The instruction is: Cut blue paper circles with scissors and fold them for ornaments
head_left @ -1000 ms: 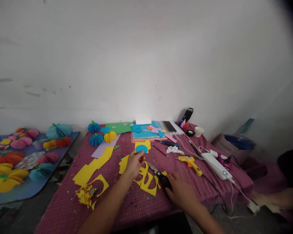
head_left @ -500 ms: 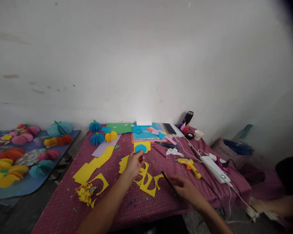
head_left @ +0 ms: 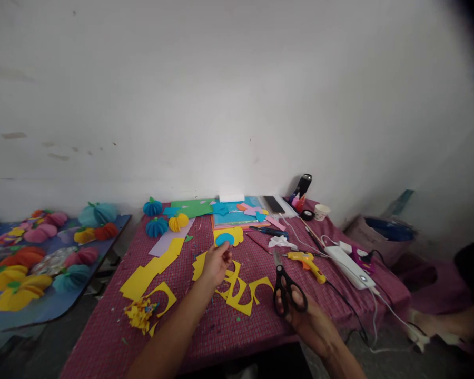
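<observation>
My left hand (head_left: 217,264) pinches a blue paper piece with a rounded edge (head_left: 224,239) above the middle of the table. Behind it lies a yellow scalloped paper piece (head_left: 237,235). A pair of scissors with black handles (head_left: 283,278) is in my right hand (head_left: 310,322), blades pointing away from me and fingers at the handle loops. Yellow paper offcuts (head_left: 240,300) with curved cut-outs lie between my hands. Left of my left forearm are a yellow paper strip (head_left: 148,271) and a crumpled heap of yellow scraps (head_left: 141,314).
A yellow glue gun (head_left: 308,263) and a white power strip (head_left: 349,267) with trailing cables lie at the right. A paper cup (head_left: 321,211) and a phone (head_left: 274,204) stand farther back. Folded paper pumpkins (head_left: 157,227) sit at the back left; more paper shapes fill a blue table (head_left: 69,302).
The scissors have turned in my right hand, from edge-on to flat with both loops showing. My left hand still holds the blue paper in nearly the same place.
</observation>
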Demonstrator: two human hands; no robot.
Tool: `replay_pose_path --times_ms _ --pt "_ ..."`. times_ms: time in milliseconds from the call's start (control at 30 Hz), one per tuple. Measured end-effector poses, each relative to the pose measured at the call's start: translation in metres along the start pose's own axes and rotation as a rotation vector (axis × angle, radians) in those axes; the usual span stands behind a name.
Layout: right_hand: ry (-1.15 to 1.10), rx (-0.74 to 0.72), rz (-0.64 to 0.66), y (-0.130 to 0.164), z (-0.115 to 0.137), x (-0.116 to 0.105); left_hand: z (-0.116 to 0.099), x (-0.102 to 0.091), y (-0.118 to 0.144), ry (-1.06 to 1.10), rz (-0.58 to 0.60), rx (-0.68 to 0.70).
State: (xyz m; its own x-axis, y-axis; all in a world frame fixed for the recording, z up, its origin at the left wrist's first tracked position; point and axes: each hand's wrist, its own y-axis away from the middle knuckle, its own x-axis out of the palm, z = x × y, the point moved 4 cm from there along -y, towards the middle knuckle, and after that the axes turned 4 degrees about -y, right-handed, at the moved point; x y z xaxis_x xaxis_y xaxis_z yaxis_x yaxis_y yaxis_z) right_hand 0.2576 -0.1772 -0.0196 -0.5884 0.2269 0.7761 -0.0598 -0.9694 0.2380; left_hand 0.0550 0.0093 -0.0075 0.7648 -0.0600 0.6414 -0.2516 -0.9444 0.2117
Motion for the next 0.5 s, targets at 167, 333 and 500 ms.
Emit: replay_pose_path --times_ms 167,333,500 --pt "-0.003 -0.006 0.039 0.000 0.005 0.015 -0.004 0.011 0.006 -0.045 0.029 0.042" --pt "0.154 -0.101 0.193 0.000 -0.006 0.048 -0.002 0.036 0.024 0.008 0.054 0.051" --pt "0.245 -0.192 0.203 -0.013 -0.021 0.064 0.005 0.051 0.047 0.107 -0.042 0.020"
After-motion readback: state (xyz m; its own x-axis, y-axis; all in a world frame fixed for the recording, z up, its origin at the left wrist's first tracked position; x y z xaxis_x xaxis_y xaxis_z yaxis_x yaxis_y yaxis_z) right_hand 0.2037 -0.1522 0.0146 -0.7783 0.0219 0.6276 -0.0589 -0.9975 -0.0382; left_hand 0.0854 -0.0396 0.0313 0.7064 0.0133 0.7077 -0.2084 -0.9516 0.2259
